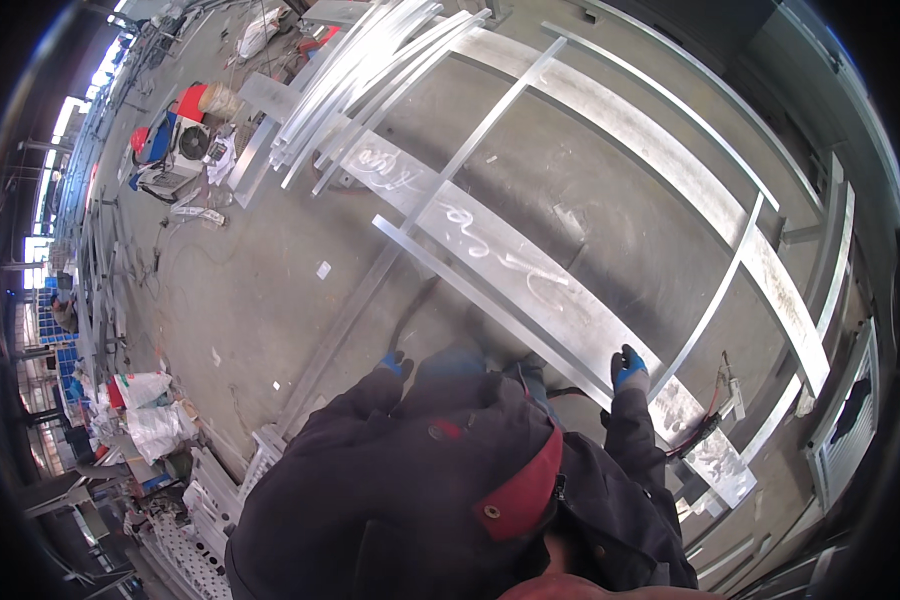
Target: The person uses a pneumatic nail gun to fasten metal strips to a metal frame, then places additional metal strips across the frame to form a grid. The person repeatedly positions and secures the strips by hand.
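My left hand (395,364), in a blue and black glove, hangs over the floor at my front left, its fingers slightly apart with nothing seen in them. My right hand (628,369), gloved the same way, is over the near wide metal beam (510,255), with its fingers apart; whether it touches the beam is hard to tell. Chalk-like white marks cover this beam. Along its near side runs a narrow metal bar (490,305), whose right end comes close to my right hand. A thin crossbar (710,295) meets the beam just past that hand.
A stack of shiny metal bars (355,75) lies across the frame's far left. Another wide beam (660,150) runs behind. A clamp-like tool with a cable (732,400) sits at the right. White sacks (155,415) and a perforated metal piece (210,500) are at lower left.
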Motion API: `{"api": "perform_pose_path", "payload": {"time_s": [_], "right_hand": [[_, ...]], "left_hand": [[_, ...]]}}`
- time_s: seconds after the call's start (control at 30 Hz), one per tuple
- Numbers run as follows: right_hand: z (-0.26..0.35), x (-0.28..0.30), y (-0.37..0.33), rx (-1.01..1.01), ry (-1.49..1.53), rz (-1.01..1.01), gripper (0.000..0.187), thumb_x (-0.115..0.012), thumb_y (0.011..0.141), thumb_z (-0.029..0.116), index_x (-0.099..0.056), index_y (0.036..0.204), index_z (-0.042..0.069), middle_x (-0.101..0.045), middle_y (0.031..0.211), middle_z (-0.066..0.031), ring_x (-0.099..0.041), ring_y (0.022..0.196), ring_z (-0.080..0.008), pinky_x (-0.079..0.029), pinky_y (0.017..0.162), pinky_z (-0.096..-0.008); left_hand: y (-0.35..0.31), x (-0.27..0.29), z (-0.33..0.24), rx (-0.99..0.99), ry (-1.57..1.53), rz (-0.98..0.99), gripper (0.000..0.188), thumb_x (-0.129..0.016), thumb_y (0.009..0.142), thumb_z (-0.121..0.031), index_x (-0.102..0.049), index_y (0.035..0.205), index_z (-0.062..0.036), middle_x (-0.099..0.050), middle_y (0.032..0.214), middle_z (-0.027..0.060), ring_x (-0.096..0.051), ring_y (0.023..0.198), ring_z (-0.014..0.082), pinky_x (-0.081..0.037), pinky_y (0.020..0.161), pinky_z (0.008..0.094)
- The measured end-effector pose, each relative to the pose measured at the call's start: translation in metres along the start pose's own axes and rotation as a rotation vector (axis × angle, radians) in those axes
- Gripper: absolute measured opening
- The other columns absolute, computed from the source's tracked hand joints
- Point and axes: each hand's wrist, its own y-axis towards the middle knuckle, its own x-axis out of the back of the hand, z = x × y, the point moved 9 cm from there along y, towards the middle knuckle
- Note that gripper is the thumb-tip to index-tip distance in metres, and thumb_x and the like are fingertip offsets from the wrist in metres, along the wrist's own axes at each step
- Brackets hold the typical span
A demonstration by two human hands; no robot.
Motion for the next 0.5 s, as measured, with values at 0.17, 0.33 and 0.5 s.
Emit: {"api": "perform_pose_path", "payload": {"time_s": [0.17,0.33,0.5], "right_hand": [[0.057,-0.009,-0.011,-0.088,-0.002,0.086,0.044,-0.07,0.097,0.034,-0.071,0.132,0.008,-0.077,0.116,-0.0139,-0.074,0.103,-0.0259,-0.056,0.094,-0.0381],[0.094,-0.039,-0.025,-0.107,-0.138,0.161,0.049,-0.067,0.096,0.041,-0.07,0.133,0.01,-0.076,0.121,-0.0146,-0.073,0.11,-0.0286,-0.055,0.1,-0.0391],[0.139,-0.077,-0.056,-0.189,-0.201,0.175,0.05,-0.066,0.096,0.044,-0.07,0.133,0.01,-0.074,0.124,-0.0171,-0.07,0.118,-0.033,-0.053,0.103,-0.0425]], "left_hand": [[0.045,0.065,-0.009,-0.224,0.095,-0.273,0.045,-0.07,0.098,-0.037,-0.07,0.124,-0.0006,-0.072,0.095,0.0124,-0.069,0.09,0.0293,-0.055,0.084,0.0436],[0.201,0.177,-0.03,-0.12,-0.875,-0.25,0.035,-0.063,0.102,-0.028,-0.072,0.125,-0.0038,-0.071,0.113,0.013,-0.066,0.106,0.0261,-0.05,0.097,0.0388],[0.337,0.318,-0.19,-0.455,-0.655,-0.325,0.047,-0.06,0.102,-0.03,-0.061,0.14,-0.0029,-0.062,0.141,0.0189,-0.058,0.13,0.0277,-0.045,0.112,0.0375]]}}
